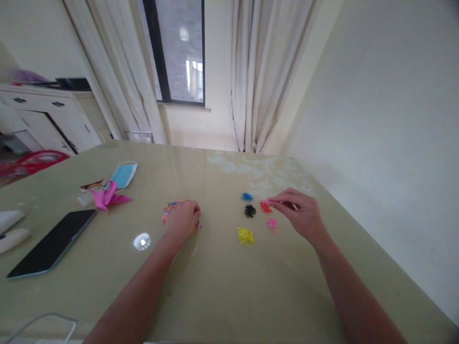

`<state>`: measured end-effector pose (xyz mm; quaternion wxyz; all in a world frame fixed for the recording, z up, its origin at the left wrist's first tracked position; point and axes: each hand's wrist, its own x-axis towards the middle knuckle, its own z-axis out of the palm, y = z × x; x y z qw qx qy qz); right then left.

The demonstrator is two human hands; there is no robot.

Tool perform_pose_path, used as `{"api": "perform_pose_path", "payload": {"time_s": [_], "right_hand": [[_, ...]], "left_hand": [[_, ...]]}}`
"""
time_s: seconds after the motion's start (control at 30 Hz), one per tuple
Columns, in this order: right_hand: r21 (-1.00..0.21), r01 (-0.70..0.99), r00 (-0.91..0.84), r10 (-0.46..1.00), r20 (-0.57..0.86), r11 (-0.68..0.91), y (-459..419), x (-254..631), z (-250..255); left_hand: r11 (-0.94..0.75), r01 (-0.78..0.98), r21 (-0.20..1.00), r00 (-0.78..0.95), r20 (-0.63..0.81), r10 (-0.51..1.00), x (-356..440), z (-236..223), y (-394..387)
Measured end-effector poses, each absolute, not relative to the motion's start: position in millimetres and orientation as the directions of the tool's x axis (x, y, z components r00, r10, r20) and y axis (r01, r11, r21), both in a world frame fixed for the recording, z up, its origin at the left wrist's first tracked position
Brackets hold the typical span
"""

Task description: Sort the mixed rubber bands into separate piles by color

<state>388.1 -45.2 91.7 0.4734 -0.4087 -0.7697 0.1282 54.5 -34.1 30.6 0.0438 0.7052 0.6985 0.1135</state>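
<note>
My left hand [182, 220] is on a pile of small mixed-colour pieces [165, 212], covering most of it. Its fingers are curled down and closed, with the tips hidden. My right hand [299, 210] pinches thumb and forefinger together just right of a small red pile [266, 206]; whatever is in the pinch is too small to name. Around it lie more little single-colour piles: blue [247, 196], black [250, 210], pink [272, 223] and yellow [245, 235]. The pieces look like tiny loops or bands, though their kind is unclear.
On the table [215, 291] at left lie a dark-screened tablet [53, 243], a pink folded shape [109, 196] and a blue face mask [124, 175]. A bright round spot [142, 241] shows left of my left forearm. A white cable [50, 316] crosses the near left corner. A wall rises along the right edge.
</note>
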Motion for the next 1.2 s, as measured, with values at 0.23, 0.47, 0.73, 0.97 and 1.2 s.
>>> {"api": "perform_pose_path", "payload": {"time_s": [0.23,0.47,0.73,0.97,1.2], "right_hand": [[-0.571,0.694,-0.298,0.897,0.327,0.439,-31,441,47],[-0.618,0.707,-0.392,0.918,0.062,0.344,-31,448,50],[-0.638,0.732,-0.371,0.925,-0.079,0.239,-29,446,40],[-0.684,0.65,-0.301,0.938,0.169,0.332,-36,421,38],[-0.812,0.421,-0.318,0.904,0.286,0.405,-63,357,26]], "left_hand": [[-0.038,0.966,0.255,0.01,0.111,0.994,53,31,-33],[-0.07,0.96,0.269,0.006,0.232,0.973,54,32,-33],[-0.194,0.738,0.646,-0.015,0.304,0.953,58,34,-28],[-0.242,0.26,0.935,0.08,0.229,0.97,80,33,-36],[-0.212,0.296,0.931,0.231,0.145,0.962,108,24,-54]]}}
